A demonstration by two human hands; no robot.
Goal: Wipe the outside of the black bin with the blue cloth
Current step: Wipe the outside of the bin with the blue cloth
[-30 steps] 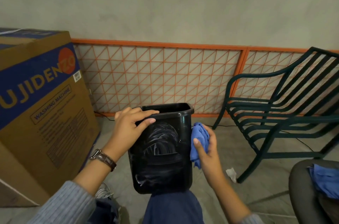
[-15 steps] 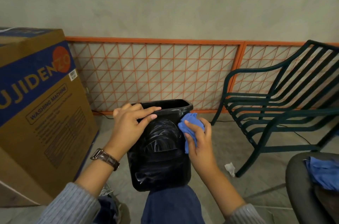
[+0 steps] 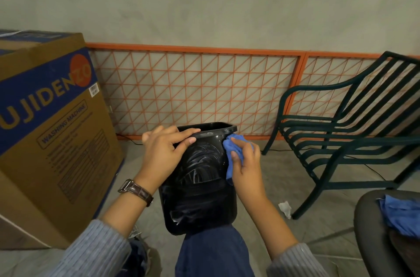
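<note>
The black bin (image 3: 200, 188) rests tilted on my knee, its open mouth facing away from me and pale smears across its near side. My left hand (image 3: 162, 151) grips the bin's rim at the upper left, fingers laid over the edge. My right hand (image 3: 246, 163) holds the crumpled blue cloth (image 3: 234, 151) and presses it against the bin's upper right corner, just under the rim.
A big cardboard washing-machine box (image 3: 50, 131) stands close on the left. A dark green metal chair (image 3: 345, 131) is on the right, an orange grid fence (image 3: 200, 92) behind. A paper scrap (image 3: 285, 207) lies on the floor. Another blue cloth (image 3: 402, 215) sits on a seat, lower right.
My right hand has slid the blue cloth up the bin's right side from the middle to the corner under the rim. The left hand keeps its grip on the rim.
</note>
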